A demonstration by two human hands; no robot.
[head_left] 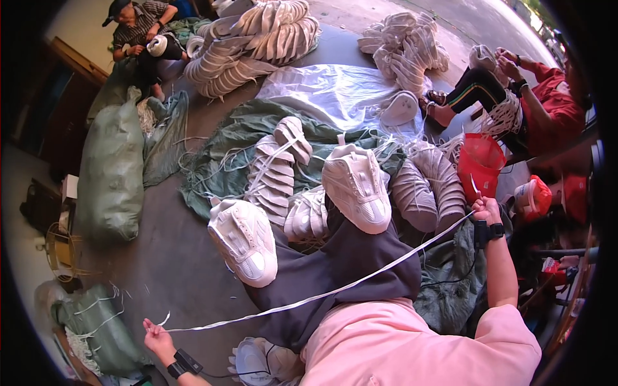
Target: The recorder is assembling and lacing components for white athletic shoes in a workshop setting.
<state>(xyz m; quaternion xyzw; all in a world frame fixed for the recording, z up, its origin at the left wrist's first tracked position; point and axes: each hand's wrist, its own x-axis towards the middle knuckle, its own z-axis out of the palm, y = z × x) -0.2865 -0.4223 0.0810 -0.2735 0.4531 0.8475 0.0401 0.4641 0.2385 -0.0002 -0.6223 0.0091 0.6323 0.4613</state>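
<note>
With both arms flung wide, a long flat white plastic strap (322,294) runs taut across the lap: left hand (156,337) pinches one end low, right hand (486,209) grips the other high, apparently holding a small blade. Stacked white shoe soles (273,170) wait ahead.

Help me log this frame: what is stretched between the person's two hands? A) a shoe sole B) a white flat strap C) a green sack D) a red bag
B: a white flat strap runs taut from the left hand to the raised right hand.
</note>
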